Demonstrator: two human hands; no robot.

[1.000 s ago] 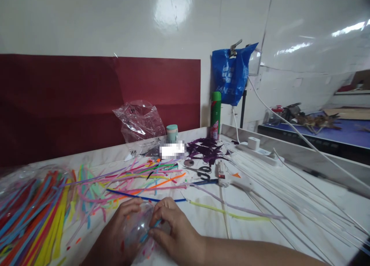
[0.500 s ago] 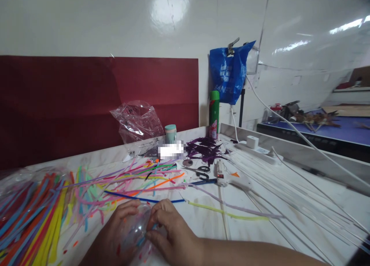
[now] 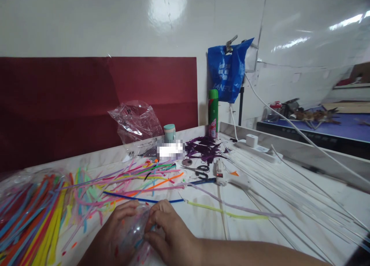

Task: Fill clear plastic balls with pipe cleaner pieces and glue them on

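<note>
Both hands meet at the bottom centre over a clear plastic ball (image 3: 135, 235) with bits of coloured pipe cleaner inside. My left hand (image 3: 111, 239) cups the ball from the left, fingers curled round it. My right hand (image 3: 170, 235) presses on its right side, fingertips pinched at a small blue piece against the ball. Just beyond my hands a dark blue pipe cleaner (image 3: 144, 199) lies on the white marbled table (image 3: 202, 219). A yellow-green pipe cleaner (image 3: 228, 213) lies to the right.
A bag of coloured pipe cleaners (image 3: 29, 216) fills the left; loose ones (image 3: 138, 177) spread across the middle. Scissors (image 3: 199, 170), a glue gun (image 3: 224, 175), purple scraps (image 3: 204, 148), a green spray can (image 3: 213, 112), a crumpled clear bag (image 3: 135, 123) and white rods (image 3: 289, 185) lie behind and right.
My hands have stayed on the clear ball; the right fingers shifted slightly on its side. The view has drifted a little to the right and up.
</note>
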